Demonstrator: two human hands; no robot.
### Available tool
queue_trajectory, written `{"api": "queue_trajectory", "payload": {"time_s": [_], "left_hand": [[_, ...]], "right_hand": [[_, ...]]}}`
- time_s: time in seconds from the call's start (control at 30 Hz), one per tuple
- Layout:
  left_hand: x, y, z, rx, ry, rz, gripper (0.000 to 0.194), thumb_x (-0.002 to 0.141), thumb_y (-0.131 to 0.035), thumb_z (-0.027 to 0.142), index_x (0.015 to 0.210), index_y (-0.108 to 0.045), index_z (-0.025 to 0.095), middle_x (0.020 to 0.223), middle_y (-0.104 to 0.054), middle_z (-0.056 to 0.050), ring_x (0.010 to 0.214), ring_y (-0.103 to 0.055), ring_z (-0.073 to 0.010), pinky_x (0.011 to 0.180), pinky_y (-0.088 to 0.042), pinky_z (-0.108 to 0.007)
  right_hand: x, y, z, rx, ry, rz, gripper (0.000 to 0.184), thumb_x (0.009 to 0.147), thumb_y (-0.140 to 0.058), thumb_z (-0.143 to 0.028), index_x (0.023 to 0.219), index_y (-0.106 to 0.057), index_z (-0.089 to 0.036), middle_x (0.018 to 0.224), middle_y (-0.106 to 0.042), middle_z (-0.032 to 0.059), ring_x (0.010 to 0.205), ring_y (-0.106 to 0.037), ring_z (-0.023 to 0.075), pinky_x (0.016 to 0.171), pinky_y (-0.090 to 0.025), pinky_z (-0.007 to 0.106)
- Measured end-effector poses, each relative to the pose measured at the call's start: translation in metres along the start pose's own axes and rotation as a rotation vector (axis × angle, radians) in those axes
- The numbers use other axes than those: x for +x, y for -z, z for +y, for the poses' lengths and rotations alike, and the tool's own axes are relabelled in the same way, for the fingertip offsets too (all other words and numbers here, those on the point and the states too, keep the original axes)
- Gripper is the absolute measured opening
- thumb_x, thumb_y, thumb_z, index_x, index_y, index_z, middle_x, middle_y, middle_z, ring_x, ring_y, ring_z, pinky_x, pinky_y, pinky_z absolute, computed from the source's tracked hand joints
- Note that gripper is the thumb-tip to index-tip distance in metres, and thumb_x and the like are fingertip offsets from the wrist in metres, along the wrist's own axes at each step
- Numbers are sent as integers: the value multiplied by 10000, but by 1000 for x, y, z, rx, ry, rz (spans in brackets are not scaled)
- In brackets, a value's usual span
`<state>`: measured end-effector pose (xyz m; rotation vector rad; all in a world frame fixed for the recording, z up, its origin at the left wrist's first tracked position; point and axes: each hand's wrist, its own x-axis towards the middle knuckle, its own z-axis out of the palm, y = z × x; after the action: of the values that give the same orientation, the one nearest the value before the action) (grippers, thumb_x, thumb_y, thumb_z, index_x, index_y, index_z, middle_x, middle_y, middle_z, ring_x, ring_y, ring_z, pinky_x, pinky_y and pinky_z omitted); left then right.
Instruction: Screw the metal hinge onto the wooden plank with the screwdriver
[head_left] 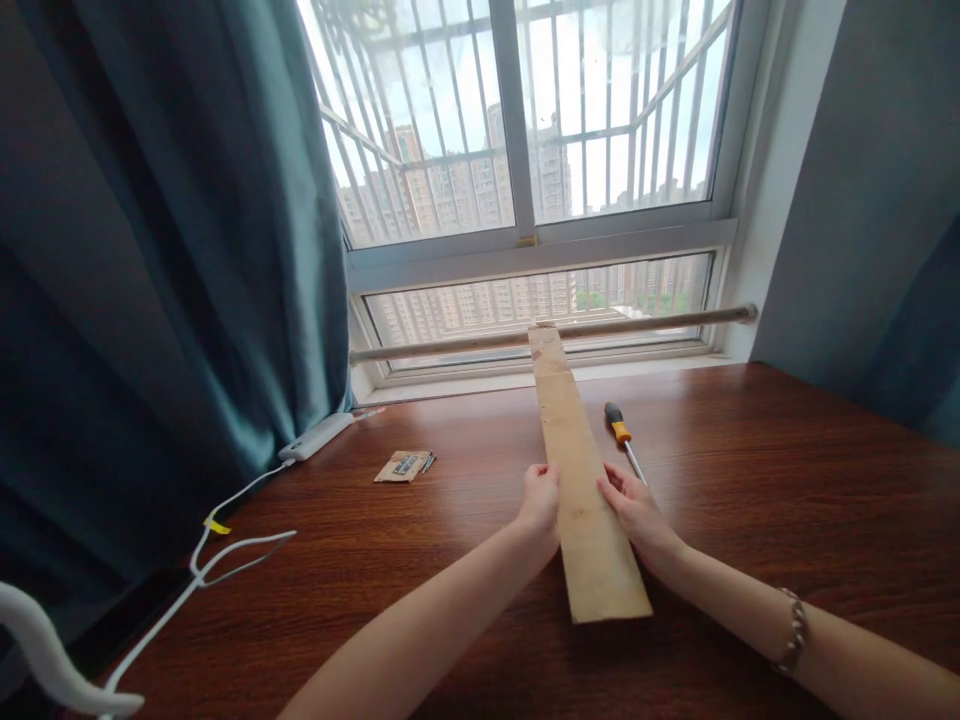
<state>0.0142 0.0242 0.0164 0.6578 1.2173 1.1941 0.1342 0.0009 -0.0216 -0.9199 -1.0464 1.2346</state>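
A long, flat, tan board [585, 500], worn and stained, points away from me toward the window. My left hand [540, 500] is closed on its left edge, and my right hand [634, 505] grips the right edge at about the same height. Parts of the fingers are hidden beneath the board. Its far end reaches up in front of the window rail. Just right of the board lies a screwdriver [618, 424] with a black and yellow handle, its shaft running toward my right hand.
On the brown wooden table [787, 500] a small opened packet [403, 466] lies left of the board, with screws beside it. A white power strip [316, 437] and white cables [161, 625] run along the left side by the curtain [247, 200]. A horizontal rail [660, 324] crosses the window.
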Motion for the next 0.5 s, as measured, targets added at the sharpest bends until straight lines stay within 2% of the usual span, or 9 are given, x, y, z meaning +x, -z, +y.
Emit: {"api": "queue_trajectory", "payload": {"time_s": [0.13, 0.27, 0.37, 0.5], "left_hand": [[-5, 10, -1, -22, -82, -7, 139, 855, -546, 234, 739, -478, 198, 650, -583, -2, 566, -570, -135, 601, -487, -275], [7, 36, -1, 0, -209, -34, 169, 767, -635, 311, 725, -541, 176, 682, -612, -20, 596, -573, -139, 620, -481, -280], [26, 67, 13, 36, -328, -4, 269, 697, -674, 415, 727, -592, 160, 704, -634, -36, 619, -577, -152, 613, -475, -284], [53, 124, 52, 124, -432, 55, 327, 613, -714, 441, 717, -632, 142, 699, -649, -51, 626, -589, -173, 584, -471, -284]], "right_hand": [[-8, -11, 5, 56, 35, -36, 529, 722, -683, -542, 1113, -581, -202, 1222, -610, 123, 1136, -565, 289, 951, -472, 439], [-12, -15, 10, 43, 100, -171, 557, 776, -642, -543, 1226, -514, -239, 1334, -531, 106, 1264, -464, 252, 1080, -352, 438], [-14, -14, 16, -23, 96, -203, 633, 758, -631, -601, 1253, -486, -232, 1303, -548, 130, 1240, -487, 256, 1089, -329, 464], [-17, -11, 23, -76, 12, -196, 621, 753, -614, -634, 1203, -504, -221, 1294, -545, 154, 1169, -547, 268, 1029, -390, 480]]}}
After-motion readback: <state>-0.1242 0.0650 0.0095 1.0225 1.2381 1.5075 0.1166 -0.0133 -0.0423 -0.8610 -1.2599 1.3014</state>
